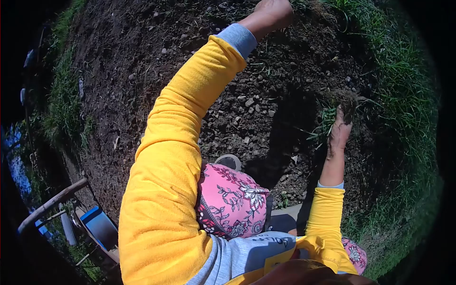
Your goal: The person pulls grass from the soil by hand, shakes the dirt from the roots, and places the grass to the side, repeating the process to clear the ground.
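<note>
Green verge (403, 76) near right hand (339, 130) with grassy clump (348, 99), open soil (111, 61) leftward

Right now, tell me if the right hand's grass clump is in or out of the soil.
Apparently out: the grass clump shows matted brown roots at the right hand.

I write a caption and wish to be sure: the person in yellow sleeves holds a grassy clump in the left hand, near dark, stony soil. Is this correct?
Not quite: the head view shows the grassy clump in the right hand, not the left hand. The yellow sleeves and dark, stony soil are correct.
</note>
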A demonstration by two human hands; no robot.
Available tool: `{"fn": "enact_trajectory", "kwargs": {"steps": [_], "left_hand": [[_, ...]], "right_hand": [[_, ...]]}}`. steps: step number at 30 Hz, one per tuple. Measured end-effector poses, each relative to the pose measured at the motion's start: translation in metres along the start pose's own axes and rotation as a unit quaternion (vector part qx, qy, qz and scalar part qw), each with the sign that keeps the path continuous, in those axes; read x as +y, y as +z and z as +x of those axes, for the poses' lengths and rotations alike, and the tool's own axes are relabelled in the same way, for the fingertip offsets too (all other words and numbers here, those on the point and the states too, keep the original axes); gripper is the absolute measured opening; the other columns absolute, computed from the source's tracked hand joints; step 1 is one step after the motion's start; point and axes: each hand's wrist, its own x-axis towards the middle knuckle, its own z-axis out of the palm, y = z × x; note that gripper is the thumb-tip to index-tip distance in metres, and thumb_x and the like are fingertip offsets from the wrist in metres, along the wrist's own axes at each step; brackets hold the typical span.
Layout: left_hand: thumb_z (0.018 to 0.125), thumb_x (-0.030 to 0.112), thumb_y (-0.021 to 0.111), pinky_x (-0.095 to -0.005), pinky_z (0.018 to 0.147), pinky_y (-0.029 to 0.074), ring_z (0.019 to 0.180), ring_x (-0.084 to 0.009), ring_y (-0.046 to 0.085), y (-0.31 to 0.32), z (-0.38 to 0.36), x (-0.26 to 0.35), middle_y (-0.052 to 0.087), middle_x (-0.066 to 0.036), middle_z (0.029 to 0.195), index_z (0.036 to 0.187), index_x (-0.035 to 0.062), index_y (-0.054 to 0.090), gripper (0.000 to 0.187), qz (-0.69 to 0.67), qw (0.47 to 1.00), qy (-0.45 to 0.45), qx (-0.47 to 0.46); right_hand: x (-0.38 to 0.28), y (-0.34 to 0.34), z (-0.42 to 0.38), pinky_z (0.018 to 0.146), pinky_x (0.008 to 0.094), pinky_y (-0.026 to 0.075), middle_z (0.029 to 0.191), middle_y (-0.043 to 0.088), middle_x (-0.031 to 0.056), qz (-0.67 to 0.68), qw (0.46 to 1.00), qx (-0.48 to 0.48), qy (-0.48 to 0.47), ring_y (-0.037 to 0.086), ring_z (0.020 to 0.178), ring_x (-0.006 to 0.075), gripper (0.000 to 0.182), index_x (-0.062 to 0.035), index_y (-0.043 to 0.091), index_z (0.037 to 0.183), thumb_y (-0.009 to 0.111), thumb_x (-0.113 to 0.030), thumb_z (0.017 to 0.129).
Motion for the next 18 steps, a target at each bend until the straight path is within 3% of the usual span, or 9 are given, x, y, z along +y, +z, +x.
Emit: {"fn": "enact_trajectory", "kwargs": {"steps": [2,4,7,8,9,11,14,17,18], "left_hand": [[0.072,0.012,0.048,-0.0355,0.063,0.048,0.079,-0.0279,0.059,0.019,0.007,0.0,0.06,-0.016,0.082,0.087,0.0051,0.062,0.021,0.11,0.988,0.071,0.083],[0.078,0.014,0.043,-0.0342,0.061,0.048,0.075,-0.0251,0.061,0.046,0.008,-0.028,0.062,-0.013,0.08,0.084,0.0069,0.061,0.021,0.225,0.933,0.276,-0.052],[0.078,0.014,0.043,-0.0354,0.064,0.048,0.077,-0.024,0.061,0.056,0.008,-0.027,0.062,-0.011,0.082,0.081,0.0075,0.062,0.02,0.197,0.967,0.043,-0.155],[0.076,0.016,0.045,-0.0354,0.065,0.048,0.077,-0.0241,0.061,0.051,0.01,-0.024,0.062,-0.01,0.084,0.081,0.008,0.062,0.019,0.109,0.993,-0.033,-0.01],[0.076,0.016,0.046,-0.0361,0.065,0.048,0.076,-0.025,0.061,0.043,0.011,-0.025,0.062,-0.011,0.081,0.083,0.0059,0.061,0.019,0.085,0.994,-0.038,-0.05],[0.075,0.015,0.045,-0.0356,0.067,0.048,0.075,-0.0262,0.061,0.054,-0.002,-0.036,0.062,-0.013,0.08,0.085,0.0033,0.06,0.021,0.141,0.987,0.062,-0.042],[0.079,0.021,0.04,-0.0425,0.057,0.042,0.062,-0.0308,0.053,0.05,0.0,-0.04,0.055,-0.016,0.067,0.081,0.0061,0.053,0.019,0.079,0.992,0.069,0.063],[0.075,0.013,0.044,-0.0365,0.07,0.047,0.082,-0.0271,0.059,0.034,-0.001,-0.021,0.06,-0.016,0.087,0.089,0.0,0.059,0.024,0.043,0.976,-0.081,-0.198],[0.074,0.012,0.044,-0.0364,0.073,0.046,0.087,-0.0287,0.057,0.057,0.0,-0.033,0.059,-0.018,0.092,0.091,-0.0018,0.058,0.026,0.094,0.987,-0.027,-0.127]], "right_hand": [[-0.002,-0.002,0.001,0.081,0.0247,0.036,0.104,0.054,0.0081,0.025,0.999,0.018,-0.019,0.049,0.091,0.0144,0.033,0.0045,0.048,0.107,0.055,-0.013,0.08],[-0.003,-0.006,0.002,0.08,0.0255,0.037,0.102,0.055,0.0078,0.029,0.999,0.027,-0.016,0.05,0.09,0.0146,0.032,0.0041,0.049,0.106,0.055,-0.014,0.08],[0.001,-0.012,0.002,0.08,0.0257,0.037,0.102,0.054,0.0078,0.013,0.998,0.044,0.04,0.05,0.091,0.0148,0.031,0.004,0.049,0.105,0.055,-0.014,0.08],[0.006,-0.014,0.0,0.08,0.0255,0.037,0.102,0.054,0.0078,0.02,0.998,0.039,0.045,0.05,0.09,0.0148,0.031,0.0041,0.049,0.105,0.055,-0.014,0.08],[0.011,-0.016,0.0,0.08,0.0254,0.036,0.102,0.054,0.0077,0.026,0.998,0.03,0.048,0.05,0.09,0.0147,0.031,0.0041,0.049,0.105,0.055,-0.014,0.08],[0.015,-0.012,0.007,0.079,0.0249,0.036,0.102,0.055,0.0074,0.021,0.999,0.025,0.039,0.05,0.089,0.0144,0.031,0.004,0.049,0.104,0.056,-0.014,0.08],[0.014,-0.004,0.007,0.072,0.0252,0.038,0.094,0.056,0.0049,-0.016,0.998,0.057,-0.017,0.05,0.079,0.0134,0.03,0.0034,0.051,0.102,0.056,-0.016,0.08],[0.006,0.0,0.009,0.066,0.0275,0.038,0.086,0.054,0.0031,0.038,0.997,0.054,0.049,0.046,0.071,0.0137,0.03,0.0031,0.052,0.1,0.056,-0.019,0.08],[0.015,-0.004,0.016,0.062,0.0287,0.037,0.08,0.052,0.0023,0.044,0.996,0.037,0.066,0.042,0.067,0.0133,0.031,0.0034,0.053,0.096,0.057,-0.022,0.08]]}}
